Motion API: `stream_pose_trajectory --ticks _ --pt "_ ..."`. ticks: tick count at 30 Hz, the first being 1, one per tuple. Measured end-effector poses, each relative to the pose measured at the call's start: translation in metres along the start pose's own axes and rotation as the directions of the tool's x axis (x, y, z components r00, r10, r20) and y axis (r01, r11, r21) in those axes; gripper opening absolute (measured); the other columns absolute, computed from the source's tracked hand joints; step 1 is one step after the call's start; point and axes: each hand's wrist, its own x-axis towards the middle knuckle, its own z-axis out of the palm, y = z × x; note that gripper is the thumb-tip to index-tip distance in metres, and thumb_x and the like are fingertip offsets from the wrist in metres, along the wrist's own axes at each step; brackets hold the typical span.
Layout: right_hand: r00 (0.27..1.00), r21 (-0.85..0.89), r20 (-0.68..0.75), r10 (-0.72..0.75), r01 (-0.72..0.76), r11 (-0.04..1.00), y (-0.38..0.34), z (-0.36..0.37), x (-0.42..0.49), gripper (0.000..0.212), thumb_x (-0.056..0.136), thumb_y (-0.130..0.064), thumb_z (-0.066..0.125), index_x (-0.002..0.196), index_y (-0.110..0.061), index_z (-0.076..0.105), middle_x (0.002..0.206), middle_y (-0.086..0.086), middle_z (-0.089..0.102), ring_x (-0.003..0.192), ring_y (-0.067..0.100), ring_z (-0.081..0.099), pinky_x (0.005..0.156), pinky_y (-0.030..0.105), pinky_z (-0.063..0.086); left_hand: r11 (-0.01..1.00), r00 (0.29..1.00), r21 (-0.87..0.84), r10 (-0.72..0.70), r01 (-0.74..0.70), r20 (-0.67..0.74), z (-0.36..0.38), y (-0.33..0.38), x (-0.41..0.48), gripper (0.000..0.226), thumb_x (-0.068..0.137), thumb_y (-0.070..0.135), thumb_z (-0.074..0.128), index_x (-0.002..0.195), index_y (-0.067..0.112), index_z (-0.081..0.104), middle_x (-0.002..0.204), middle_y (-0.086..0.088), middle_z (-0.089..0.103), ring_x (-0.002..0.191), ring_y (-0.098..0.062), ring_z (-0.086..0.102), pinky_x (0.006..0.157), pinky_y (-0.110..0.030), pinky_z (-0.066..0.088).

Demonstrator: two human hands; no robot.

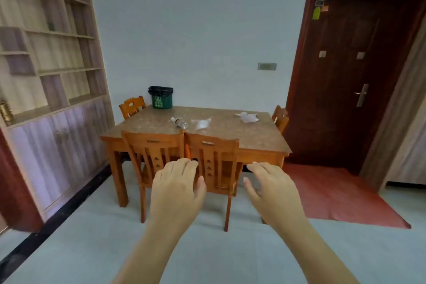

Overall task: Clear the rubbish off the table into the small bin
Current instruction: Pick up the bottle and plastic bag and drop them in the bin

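A wooden table (253, 138) stands ahead of me against the far wall. On its far left corner sits a small green bin (161, 97) lined with a black bag. A clear plastic bottle (179, 122) lies on its side near the table's middle. Beside it rests a crumpled clear plastic bag (201, 123). Crumpled white paper (247, 117) lies toward the right end. My left hand (177, 188) and my right hand (269, 189) are held out in front of me, well short of the table, fingers apart and holding nothing.
Two wooden chairs (154, 157) (214, 163) are pushed in on the near side of the table, with more chairs at the left (132, 106) and right (280, 119) ends. A tall shelf unit (46, 64) lines the left wall. A dark door (350, 76) and red mat (334, 193) are on the right.
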Motion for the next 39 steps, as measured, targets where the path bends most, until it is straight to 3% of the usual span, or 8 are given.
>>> stream_pose_trajectory --ticks 5,10,16,23,28,33,39 --pt "0.993 0.01 0.111 0.035 -0.037 0.999 -0.047 0.083 0.01 0.03 0.077 -0.027 0.051 0.096 -0.01 0.068 0.094 0.005 0.071 0.085 0.025 0.065 0.069 0.035 0.051 0.998 0.998 -0.011 -0.056 0.056 -0.038 0.023 -0.093 -0.009 0.035 0.079 0.028 0.042 0.094 0.006 0.065 0.092 -0.01 0.068 0.085 -0.028 0.064 0.071 -0.037 0.049" --pt "0.978 -0.012 0.204 0.043 -0.042 0.999 -0.059 0.147 0.023 0.029 0.076 -0.026 0.053 0.096 -0.008 0.066 0.092 0.008 0.07 0.082 0.028 0.064 0.067 0.037 0.051 0.989 0.987 0.006 -0.146 0.145 0.061 0.054 -0.155 -0.024 0.029 0.079 0.027 0.042 0.087 0.008 0.062 0.086 -0.006 0.065 0.078 -0.027 0.061 0.065 -0.034 0.047" --pt "0.959 0.032 0.273 0.071 -0.083 0.996 -0.054 0.225 0.059 0.024 0.078 -0.018 0.066 0.099 -0.006 0.065 0.096 0.009 0.068 0.087 0.028 0.063 0.069 0.034 0.049 0.972 0.959 0.019 -0.236 0.236 0.155 0.112 -0.203 -0.003 0.037 0.079 0.028 0.041 0.094 0.004 0.064 0.091 -0.012 0.068 0.083 -0.031 0.063 0.069 -0.037 0.05" --pt "0.946 0.069 0.29 0.143 -0.17 0.983 -0.003 0.314 0.135 0.027 0.079 -0.018 0.066 0.104 -0.007 0.065 0.103 0.011 0.068 0.097 0.03 0.061 0.078 0.036 0.048 0.974 0.932 0.034 -0.223 0.223 0.285 0.196 -0.25 0.085 0.033 0.078 0.028 0.04 0.092 0.008 0.063 0.086 -0.007 0.065 0.077 -0.028 0.061 0.064 -0.036 0.048" --pt "0.929 0.055 0.309 0.205 -0.232 0.971 0.035 0.356 0.199 0.029 0.082 -0.023 0.06 0.109 -0.011 0.062 0.108 0.006 0.066 0.101 0.025 0.058 0.081 0.036 0.047 0.973 0.93 0.014 -0.225 0.231 0.292 0.246 -0.278 0.153 0.037 0.08 0.03 0.038 0.094 0.006 0.063 0.088 -0.008 0.066 0.08 -0.029 0.061 0.067 -0.039 0.051" --pt "0.905 0.025 0.35 0.242 -0.268 0.963 0.052 0.402 0.241 0.029 0.083 -0.025 0.06 0.109 -0.014 0.063 0.11 0.004 0.065 0.103 0.022 0.058 0.084 0.035 0.046 0.978 0.931 -0.037 -0.186 0.207 0.315 0.293 -0.302 0.202 0.031 0.081 0.028 0.041 0.092 0.008 0.061 0.082 -0.005 0.061 0.07 -0.025 0.056 0.064 -0.027 0.038" --pt "0.893 -0.023 0.325 0.312 -0.323 0.946 0.069 0.468 0.298 0.023 0.078 -0.018 0.067 0.1 -0.01 0.066 0.101 0.006 0.068 0.093 0.025 0.062 0.077 0.034 0.047 0.979 0.948 -0.125 -0.12 0.163 0.296 0.356 -0.362 0.272 0.038 0.083 0.027 0.042 0.104 0.004 0.063 0.106 -0.013 0.065 0.095 -0.03 0.062 0.08 -0.036 0.047"
